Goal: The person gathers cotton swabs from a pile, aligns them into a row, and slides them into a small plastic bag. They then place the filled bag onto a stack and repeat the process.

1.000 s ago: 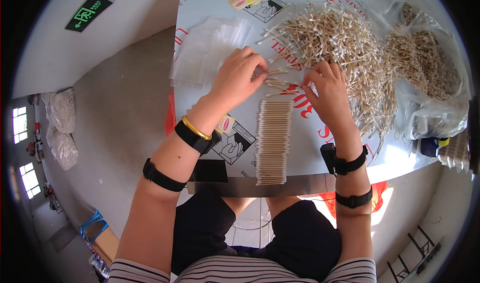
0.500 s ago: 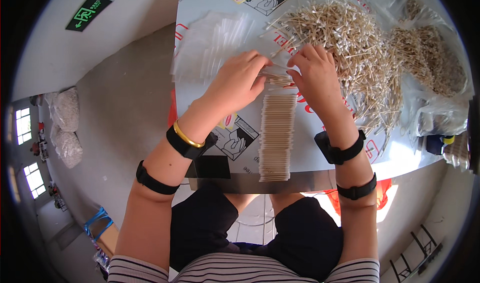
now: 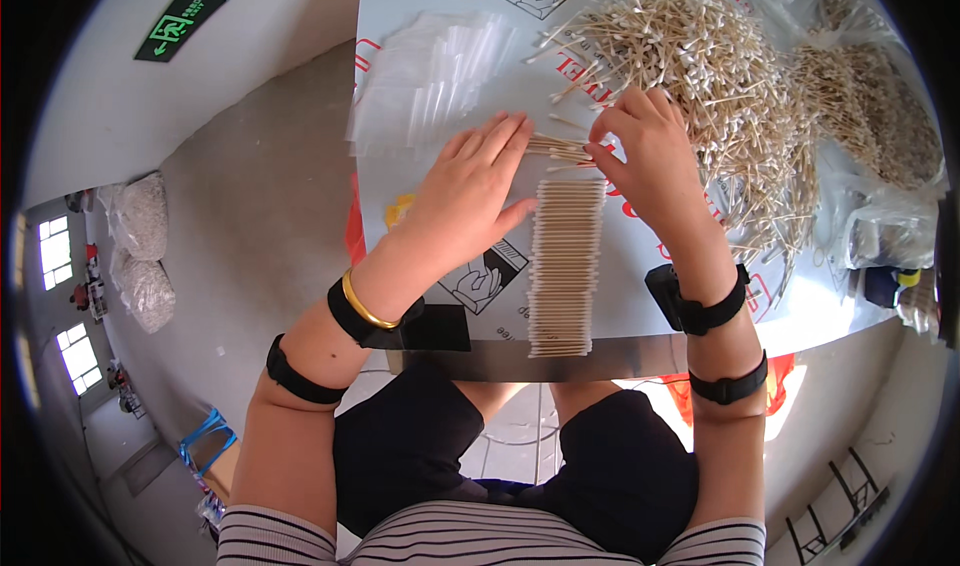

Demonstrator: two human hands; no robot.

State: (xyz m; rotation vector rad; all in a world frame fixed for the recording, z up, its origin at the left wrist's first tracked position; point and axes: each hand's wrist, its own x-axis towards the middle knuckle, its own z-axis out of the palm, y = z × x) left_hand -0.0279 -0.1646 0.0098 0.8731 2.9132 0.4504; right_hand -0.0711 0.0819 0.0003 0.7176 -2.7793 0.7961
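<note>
We see the left hand [image 3: 470, 191] lying flat, fingers together, on the table [image 3: 640, 296], its fingertips at a small bunch of cotton swabs [image 3: 558, 148]; the right hand [image 3: 645, 151] pinches the bunch's other end, just above the neat row of swabs [image 3: 565, 266], beside the loose heap [image 3: 700, 56]

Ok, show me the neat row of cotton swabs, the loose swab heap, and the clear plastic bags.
Row of cotton swabs [image 3: 565, 266], head view, middle of the row.
Loose swab heap [image 3: 715, 61], head view, centre of the pile.
Clear plastic bags [image 3: 430, 91], head view, middle of the stack.
</note>
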